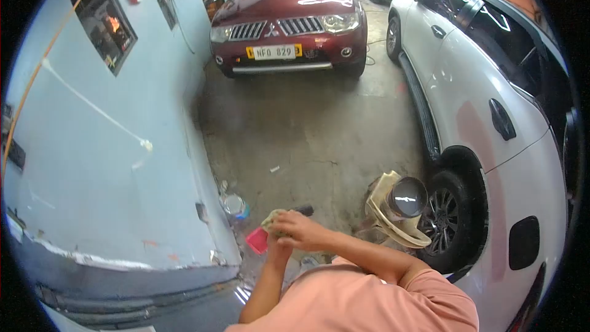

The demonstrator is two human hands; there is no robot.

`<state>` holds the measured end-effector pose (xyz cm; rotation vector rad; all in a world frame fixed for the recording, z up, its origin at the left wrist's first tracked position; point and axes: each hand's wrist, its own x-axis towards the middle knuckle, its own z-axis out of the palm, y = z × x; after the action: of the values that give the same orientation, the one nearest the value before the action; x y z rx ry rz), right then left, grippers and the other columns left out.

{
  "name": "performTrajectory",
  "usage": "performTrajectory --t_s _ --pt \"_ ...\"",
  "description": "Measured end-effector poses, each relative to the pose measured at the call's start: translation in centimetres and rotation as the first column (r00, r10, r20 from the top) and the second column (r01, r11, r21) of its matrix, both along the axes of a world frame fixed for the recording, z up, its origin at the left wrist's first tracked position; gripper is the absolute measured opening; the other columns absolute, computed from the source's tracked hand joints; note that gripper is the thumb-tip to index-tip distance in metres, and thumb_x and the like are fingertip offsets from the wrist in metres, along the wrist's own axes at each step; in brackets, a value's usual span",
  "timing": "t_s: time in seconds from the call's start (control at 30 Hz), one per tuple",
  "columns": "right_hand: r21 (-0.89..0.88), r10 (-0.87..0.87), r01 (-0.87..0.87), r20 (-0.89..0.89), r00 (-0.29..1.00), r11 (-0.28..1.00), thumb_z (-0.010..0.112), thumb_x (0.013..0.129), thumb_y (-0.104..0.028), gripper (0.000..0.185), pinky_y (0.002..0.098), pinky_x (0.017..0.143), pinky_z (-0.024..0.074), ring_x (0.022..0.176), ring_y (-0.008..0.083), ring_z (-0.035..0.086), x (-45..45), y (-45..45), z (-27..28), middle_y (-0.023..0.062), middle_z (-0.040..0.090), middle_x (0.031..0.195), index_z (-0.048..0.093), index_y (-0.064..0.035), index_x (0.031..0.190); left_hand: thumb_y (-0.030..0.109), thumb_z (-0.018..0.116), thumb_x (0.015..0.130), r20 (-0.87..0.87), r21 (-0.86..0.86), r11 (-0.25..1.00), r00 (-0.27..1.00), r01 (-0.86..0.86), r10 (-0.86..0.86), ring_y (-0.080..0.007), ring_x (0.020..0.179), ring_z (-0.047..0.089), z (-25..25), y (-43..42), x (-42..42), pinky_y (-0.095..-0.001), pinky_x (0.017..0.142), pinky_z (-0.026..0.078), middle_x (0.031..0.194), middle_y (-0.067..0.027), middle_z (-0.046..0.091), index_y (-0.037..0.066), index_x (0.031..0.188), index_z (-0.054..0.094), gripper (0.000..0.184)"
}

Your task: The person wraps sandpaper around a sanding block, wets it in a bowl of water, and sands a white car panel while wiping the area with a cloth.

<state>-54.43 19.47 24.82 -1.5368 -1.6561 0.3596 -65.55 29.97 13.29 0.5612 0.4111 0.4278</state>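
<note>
My right hand (299,231) lies over my left hand (279,242), its fingers closed round a crumpled yellow-green cloth or sponge (270,220). Most of my left hand is hidden under the right one and the cloth, so its grip cannot be made out. A flat pink object (257,241) shows just left of the hands, close to the left wrist. Beyond the right hand's fingers is a dark, elongated object (303,210); whether it touches a hand is unclear.
A bucket (407,197) with dark contents rests on a cream plastic chair or stool (384,209) beside a white car (452,80). A clear container (234,205) stands near the pale blue wall (98,147). Ahead is a red car (283,12).
</note>
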Motion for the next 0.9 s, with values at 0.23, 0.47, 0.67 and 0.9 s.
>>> performTrajectory --t_s 0.23,0.47,0.67,0.9 --pt "-0.540 -0.695 0.437 -0.559 0.452 0.719 0.062 0.097 -0.041 0.051 0.0365 0.088 0.0506 0.105 0.0204 0.062 8.3 -7.3 -6.8 0.0127 0.065 0.123 0.059 -0.0067 0.135 0.049 0.045 0.099 -0.219 -0.331 0.940 0.976 -0.086 0.012 -0.0301 0.105 0.067 -4.7 7.2 -1.0 -0.0529 0.081 0.059 0.116 -0.0056 0.069 0.019 0.116 0.064 0.040" --pt "-0.847 -0.392 0.289 -0.475 -0.788 0.446 0.052 0.094 -0.067 0.071 0.0436 0.078 0.0477 0.100 0.0330 0.058 4.9 -24.9 -22.0 0.0214 0.055 0.124 0.054 -0.0045 0.128 0.054 0.046 0.097 -0.254 -0.221 0.975 0.964 0.026 -0.084 -0.0297 0.104 0.068 -2.8 9.5 7.8 -0.0510 0.080 0.058 0.118 -0.0038 0.069 0.022 0.117 0.064 0.042" --pt "-0.705 0.077 0.692 -0.690 -0.720 0.154 0.056 0.089 -0.070 0.084 0.0620 0.113 0.0289 0.143 0.0388 0.035 6.2 -23.1 -25.9 0.0146 0.032 0.159 0.037 -0.0167 0.151 0.049 0.047 0.100 -0.275 -0.083 0.953 0.912 0.292 -0.303 -0.0257 0.103 0.065 0.1 10.2 19.4 -0.0457 0.083 0.056 0.115 -0.0029 0.067 0.020 0.117 0.062 0.038" --pt "-0.780 0.492 0.522 -0.624 -0.607 -0.345 0.060 0.092 -0.009 0.038 0.0568 0.084 0.0575 0.108 0.0370 0.064 10.6 -21.7 -26.3 0.0191 0.060 0.126 0.053 0.0004 0.128 0.053 0.051 0.097 -0.238 0.007 0.784 0.763 0.620 -0.601 -0.0250 0.117 0.060 0.0 9.0 29.6 -0.0444 0.090 0.053 0.127 -0.0016 0.064 0.020 0.125 0.061 0.045"
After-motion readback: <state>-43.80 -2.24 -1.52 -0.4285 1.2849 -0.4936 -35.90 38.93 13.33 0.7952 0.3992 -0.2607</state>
